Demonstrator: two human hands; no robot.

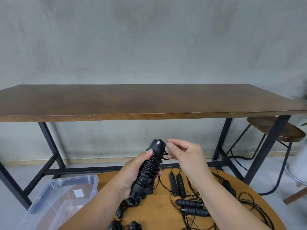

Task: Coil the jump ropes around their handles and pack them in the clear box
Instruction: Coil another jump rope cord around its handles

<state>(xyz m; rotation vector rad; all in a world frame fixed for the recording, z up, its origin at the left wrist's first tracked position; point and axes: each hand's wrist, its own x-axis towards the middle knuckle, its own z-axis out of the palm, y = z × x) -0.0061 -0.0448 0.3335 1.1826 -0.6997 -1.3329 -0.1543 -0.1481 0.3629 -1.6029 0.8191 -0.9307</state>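
Jump ropes lie mostly on the round wooden table [166, 218], the landmark here, and one of them is up in the hands above its near-left part. Off the table's left edge sits the clear box [54, 201], open-topped, with what looks like a white label on its bottom. Left hand [132, 178] comes up from below with the wrist bent back, fingers and thumb clamped round the coiled rope bundle [150, 170], which stands tilted with its cap end uppermost. Right hand [184, 156] reaches in above the table's middle, thumb and forefinger pinched together on a small loop of cord [165, 152] just beside the bundle's top, the other fingers curled. Under the right forearm, loose handles [177, 184] and tangled black cord spread over the table's right half, partly hidden by the arm. Beyond the table stands a long dark bench [149, 100], and to its right a stool [274, 130]
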